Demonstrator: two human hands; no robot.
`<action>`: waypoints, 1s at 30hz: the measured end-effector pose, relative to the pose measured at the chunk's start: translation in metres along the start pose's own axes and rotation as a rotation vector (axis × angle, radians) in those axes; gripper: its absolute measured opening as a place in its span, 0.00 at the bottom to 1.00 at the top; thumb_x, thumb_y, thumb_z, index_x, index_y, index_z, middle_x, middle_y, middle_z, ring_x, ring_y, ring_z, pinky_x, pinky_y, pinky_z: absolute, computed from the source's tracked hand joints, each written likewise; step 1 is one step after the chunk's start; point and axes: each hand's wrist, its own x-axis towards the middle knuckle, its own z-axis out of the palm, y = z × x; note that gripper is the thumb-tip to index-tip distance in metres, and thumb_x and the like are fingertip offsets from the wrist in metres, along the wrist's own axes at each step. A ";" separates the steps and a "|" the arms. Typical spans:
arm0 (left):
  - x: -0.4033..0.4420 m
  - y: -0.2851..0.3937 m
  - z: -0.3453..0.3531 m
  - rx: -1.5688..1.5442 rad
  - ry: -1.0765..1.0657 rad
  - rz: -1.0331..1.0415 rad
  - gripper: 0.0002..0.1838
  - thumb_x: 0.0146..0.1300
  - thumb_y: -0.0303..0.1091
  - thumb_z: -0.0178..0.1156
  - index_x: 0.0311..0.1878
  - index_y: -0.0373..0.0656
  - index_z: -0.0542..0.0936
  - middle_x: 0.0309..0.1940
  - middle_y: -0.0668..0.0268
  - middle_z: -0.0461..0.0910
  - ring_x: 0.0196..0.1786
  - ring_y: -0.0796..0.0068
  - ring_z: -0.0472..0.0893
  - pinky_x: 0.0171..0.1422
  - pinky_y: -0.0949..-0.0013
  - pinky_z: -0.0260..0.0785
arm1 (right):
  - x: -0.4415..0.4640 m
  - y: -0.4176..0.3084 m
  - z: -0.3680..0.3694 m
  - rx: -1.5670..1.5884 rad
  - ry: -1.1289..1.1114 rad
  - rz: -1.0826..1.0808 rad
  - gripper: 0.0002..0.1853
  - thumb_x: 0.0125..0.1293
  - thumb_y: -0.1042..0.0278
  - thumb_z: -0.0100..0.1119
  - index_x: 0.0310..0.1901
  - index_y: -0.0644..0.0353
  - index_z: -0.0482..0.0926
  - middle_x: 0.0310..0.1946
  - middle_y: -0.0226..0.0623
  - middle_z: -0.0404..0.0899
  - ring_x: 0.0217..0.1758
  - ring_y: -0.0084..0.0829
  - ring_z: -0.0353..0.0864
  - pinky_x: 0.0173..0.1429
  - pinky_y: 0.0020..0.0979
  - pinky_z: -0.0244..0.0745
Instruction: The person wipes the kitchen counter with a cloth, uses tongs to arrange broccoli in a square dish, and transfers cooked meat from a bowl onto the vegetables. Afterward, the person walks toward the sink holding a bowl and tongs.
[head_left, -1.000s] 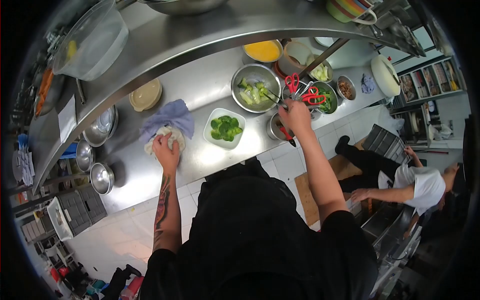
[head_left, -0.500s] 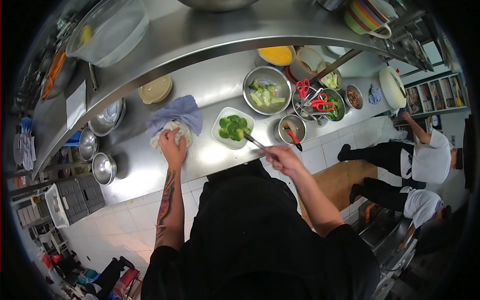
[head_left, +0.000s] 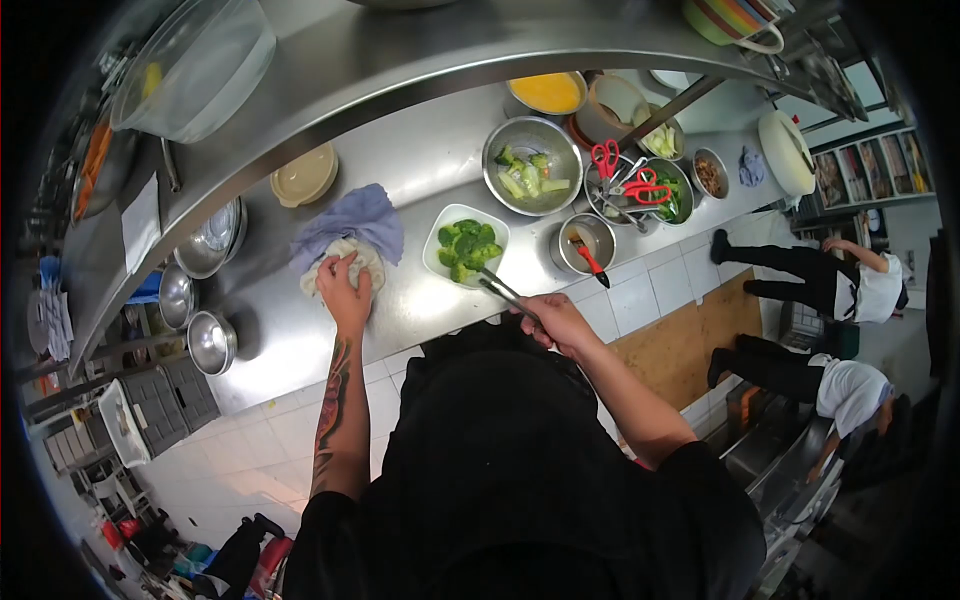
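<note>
My right hand point(head_left: 550, 320) is closed round metal tongs point(head_left: 505, 293), whose tips touch the broccoli point(head_left: 467, 245) at the lower right of a white square bowl point(head_left: 433, 262). On the counter to the left, my left hand point(head_left: 343, 290) rests with bent fingers on a cream cloth point(head_left: 368, 262), beside a blue cloth point(head_left: 350, 220). Behind the white bowl is a steel bowl point(head_left: 500, 195) with more broccoli pieces. A steel pot point(head_left: 566, 262) with a red-handled tool point(head_left: 594, 266) stands to the right.
Red-handled scissors point(head_left: 640, 184) and bowls of food stand at the right of the counter point(head_left: 300, 350). A steel shelf point(head_left: 400, 60) crosses above. Steel bowls point(head_left: 211, 343) line the left end. Two people in white tops point(head_left: 865, 290) are at the right.
My right hand has come from the bowls at the right to the white bowl, bringing the tongs and a broccoli piece. My left hand has stayed on the cream cloth.
</note>
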 end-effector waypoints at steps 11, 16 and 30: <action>0.001 -0.002 0.001 -0.002 -0.010 -0.007 0.22 0.63 0.36 0.70 0.61 0.49 0.85 0.62 0.51 0.73 0.65 0.45 0.71 0.71 0.49 0.64 | 0.023 -0.007 0.019 -1.145 0.330 -0.777 0.11 0.66 0.61 0.68 0.43 0.57 0.90 0.28 0.50 0.85 0.31 0.55 0.84 0.39 0.46 0.79; -0.001 0.001 0.001 -0.004 -0.022 -0.032 0.23 0.62 0.35 0.69 0.62 0.49 0.85 0.62 0.51 0.73 0.65 0.46 0.71 0.71 0.50 0.65 | -0.024 -0.076 -0.007 -0.946 0.531 -0.794 0.12 0.65 0.61 0.68 0.38 0.62 0.88 0.24 0.52 0.83 0.30 0.55 0.85 0.38 0.48 0.79; -0.002 -0.003 0.002 0.006 -0.011 -0.012 0.22 0.63 0.37 0.69 0.61 0.49 0.85 0.62 0.51 0.73 0.67 0.46 0.70 0.72 0.50 0.63 | 0.083 -0.147 -0.058 -1.017 0.640 -0.787 0.17 0.62 0.55 0.69 0.40 0.62 0.91 0.30 0.53 0.88 0.35 0.51 0.89 0.45 0.45 0.84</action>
